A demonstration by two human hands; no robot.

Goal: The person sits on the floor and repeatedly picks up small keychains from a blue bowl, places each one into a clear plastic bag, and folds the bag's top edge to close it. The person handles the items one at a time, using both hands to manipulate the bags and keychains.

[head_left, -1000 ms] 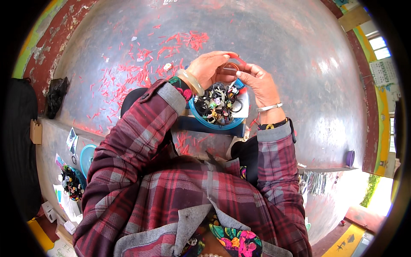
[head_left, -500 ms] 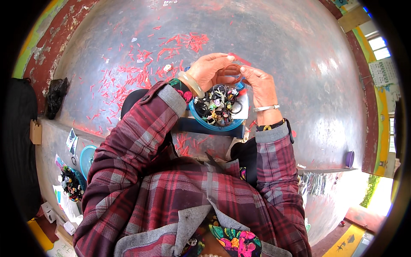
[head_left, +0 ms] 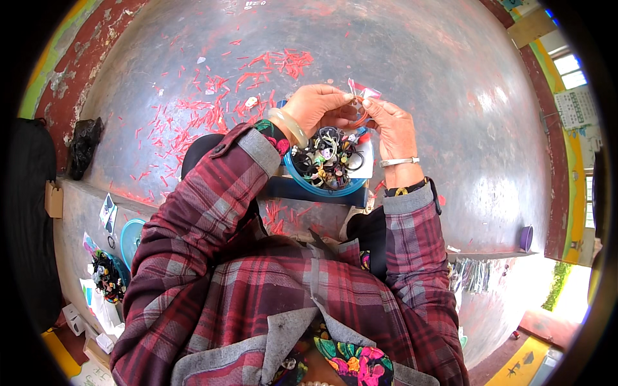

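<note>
My left hand (head_left: 314, 106) and my right hand (head_left: 389, 123) meet above a blue bowl, their fingertips pinched close together. Between them is a reddish-brown hair band (head_left: 362, 119), a thin loop partly covered by the fingers. Just past the fingertips sticks up a small clear plastic piece with a pink-red strip (head_left: 367, 92); which hand grips it I cannot tell. Under my hands, the blue bowl (head_left: 320, 189) is heaped with black hair ties (head_left: 327, 157) bearing small coloured ornaments. It rests on a dark, flat-sided support (head_left: 280, 188) by my lap.
Red strips (head_left: 209, 114) lie scattered over the grey floor (head_left: 444, 77) ahead and to the left. At my left stand a second container of hair ties (head_left: 106, 276) and a light-blue basin (head_left: 131, 241). A purple cup (head_left: 526, 238) is at far right, near clear packets (head_left: 475, 276).
The brown loop has gone from wide and open to narrower between my fingers. My fingertips have come together, and the clear and pink piece now stands up beyond them.
</note>
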